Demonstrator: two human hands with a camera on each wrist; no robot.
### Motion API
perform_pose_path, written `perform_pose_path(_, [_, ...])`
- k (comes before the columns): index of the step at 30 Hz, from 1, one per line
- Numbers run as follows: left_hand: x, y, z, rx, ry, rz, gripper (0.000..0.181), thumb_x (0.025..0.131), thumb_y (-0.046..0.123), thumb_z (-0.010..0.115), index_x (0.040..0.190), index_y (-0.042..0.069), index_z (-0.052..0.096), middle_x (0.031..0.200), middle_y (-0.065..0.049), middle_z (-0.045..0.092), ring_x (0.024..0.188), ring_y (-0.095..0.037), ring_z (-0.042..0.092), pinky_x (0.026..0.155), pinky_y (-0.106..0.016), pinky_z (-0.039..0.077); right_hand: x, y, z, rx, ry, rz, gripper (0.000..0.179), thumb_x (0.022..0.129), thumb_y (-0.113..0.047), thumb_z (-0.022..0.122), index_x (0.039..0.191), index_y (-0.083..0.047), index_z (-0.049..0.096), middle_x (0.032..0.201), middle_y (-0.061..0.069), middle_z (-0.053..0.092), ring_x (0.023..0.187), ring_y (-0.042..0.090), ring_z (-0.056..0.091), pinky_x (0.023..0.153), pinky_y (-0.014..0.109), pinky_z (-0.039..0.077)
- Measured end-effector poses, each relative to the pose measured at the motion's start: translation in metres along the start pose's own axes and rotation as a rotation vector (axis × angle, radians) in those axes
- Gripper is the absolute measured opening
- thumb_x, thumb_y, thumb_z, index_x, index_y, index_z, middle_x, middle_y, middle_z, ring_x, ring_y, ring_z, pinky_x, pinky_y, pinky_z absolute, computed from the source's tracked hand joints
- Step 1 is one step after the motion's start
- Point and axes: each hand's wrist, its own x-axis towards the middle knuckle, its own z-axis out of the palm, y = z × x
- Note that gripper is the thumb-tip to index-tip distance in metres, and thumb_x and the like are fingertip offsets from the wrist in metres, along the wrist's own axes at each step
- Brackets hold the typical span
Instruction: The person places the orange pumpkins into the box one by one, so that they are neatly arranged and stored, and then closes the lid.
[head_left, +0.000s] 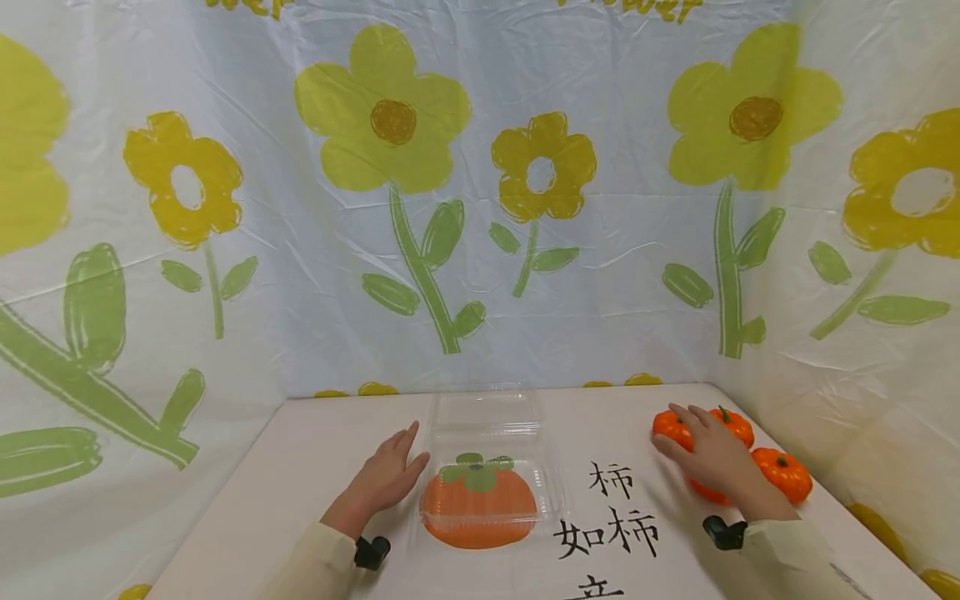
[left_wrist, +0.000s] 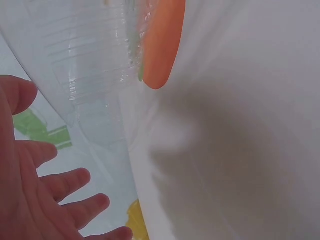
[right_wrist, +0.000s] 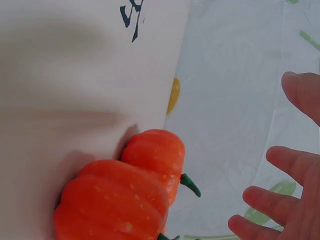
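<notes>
On the table (head_left: 277, 483), the clear box (head_left: 487, 493) sits open at lower centre, the left hand (head_left: 384, 477) spread beside it, while the right hand (head_left: 714, 457), fingers apart, seems to reach for the lower-right pumpkins (head_left: 783, 477), where gripping would need curled fingers.

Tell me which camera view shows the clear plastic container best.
The head view: the clear plastic container lies open and fully in frame. The left wrist view catches only part, cut off at the top; the right wrist view shows none.
</notes>
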Motion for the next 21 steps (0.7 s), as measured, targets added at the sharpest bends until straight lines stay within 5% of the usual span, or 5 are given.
perform_pose_path(21, [-0.006, -0.003, 0.008, -0.21, -0.071, 0.02, 0.067, 0.099, 0.045, 0.045, 0.155, 0.014, 0.025, 0.156, -0.015, 0.033, 0.144, -0.037, 0.031, 0.116, -0.056, 0.026, -0.019, 0.023, 0.004, -0.005, 0.04, -0.006, 0.067, 0.089, -0.042, 0.064, 0.131, 0.007, 0.048, 0.134, 0.037, 0.043, 0.118, 0.056, 0.044, 0.094, 0.071, 0.038])
